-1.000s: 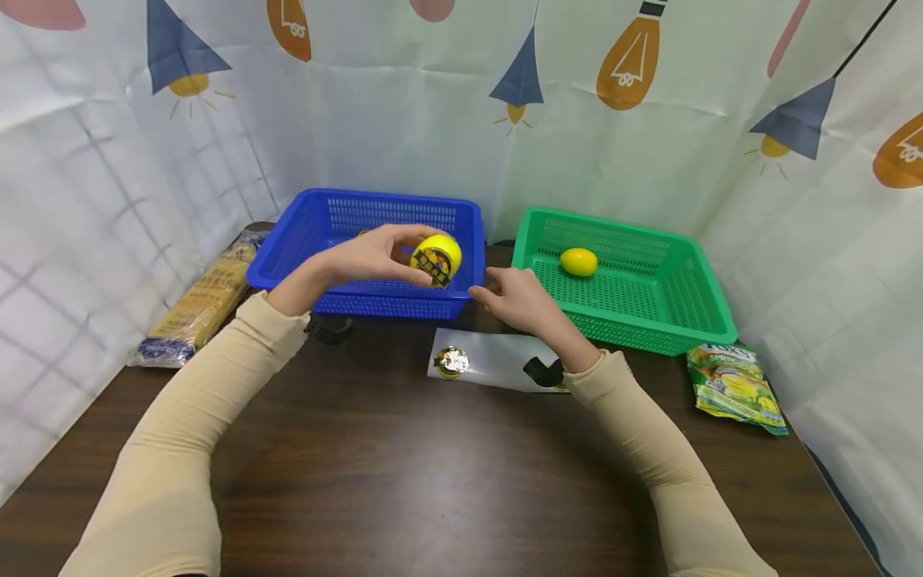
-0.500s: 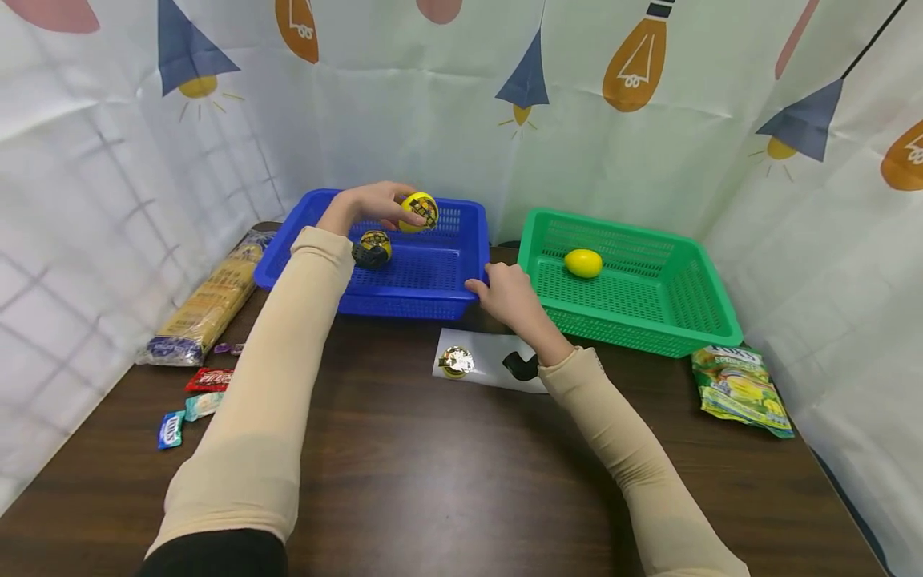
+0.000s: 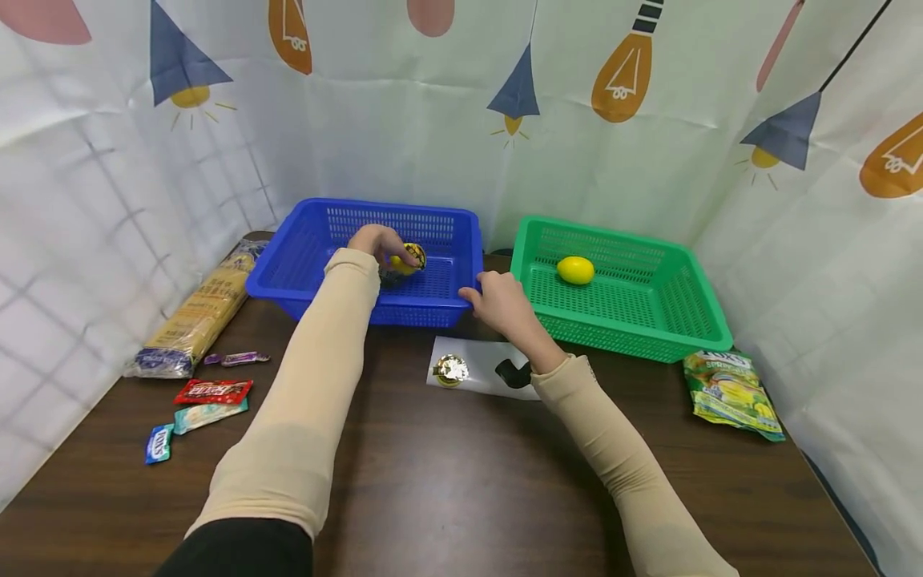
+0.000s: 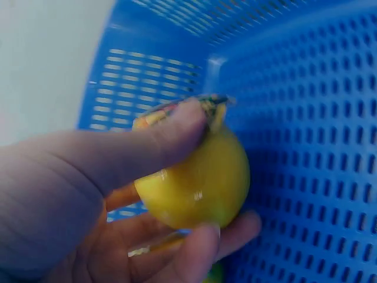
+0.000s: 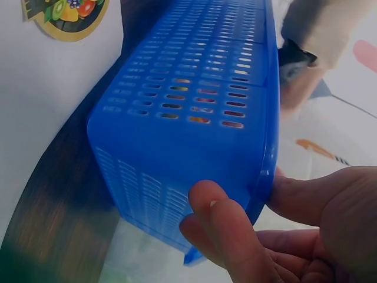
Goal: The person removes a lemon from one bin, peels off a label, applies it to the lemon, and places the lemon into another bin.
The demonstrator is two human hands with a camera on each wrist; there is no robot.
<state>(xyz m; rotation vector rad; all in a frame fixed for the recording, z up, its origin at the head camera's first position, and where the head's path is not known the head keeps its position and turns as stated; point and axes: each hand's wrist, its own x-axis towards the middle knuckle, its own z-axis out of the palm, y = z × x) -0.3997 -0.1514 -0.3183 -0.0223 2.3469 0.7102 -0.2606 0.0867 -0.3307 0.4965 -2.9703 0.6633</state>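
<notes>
My left hand (image 3: 380, 243) is inside the blue basket (image 3: 418, 312), holding a yellow round fruit (image 3: 409, 262) with a dark, fruit-pictured label. In the left wrist view the thumb lies over the label while the fingers curl under the fruit (image 4: 215, 183). A bit of something yellow-green shows below those fingers, mostly hidden. My right hand (image 3: 505, 304) grips the basket's front right corner. In the right wrist view its thumb is at the rim and its fingers (image 5: 232, 236) are against the outer wall.
A green basket (image 3: 649, 344) with a lemon (image 3: 575, 270) stands right. A label sheet (image 3: 476, 377) lies in front. A noodle pack (image 3: 205, 312), a purple candy (image 3: 245, 358), a red candy (image 3: 214, 392) and other wrapped sweets lie left; a green candy bag (image 3: 731, 393) lies right.
My left hand carries the labelled fruit from above the basket's front, back over it, then down inside. Small sweets at left come into view as the arm shifts. The right hand stays at the corner.
</notes>
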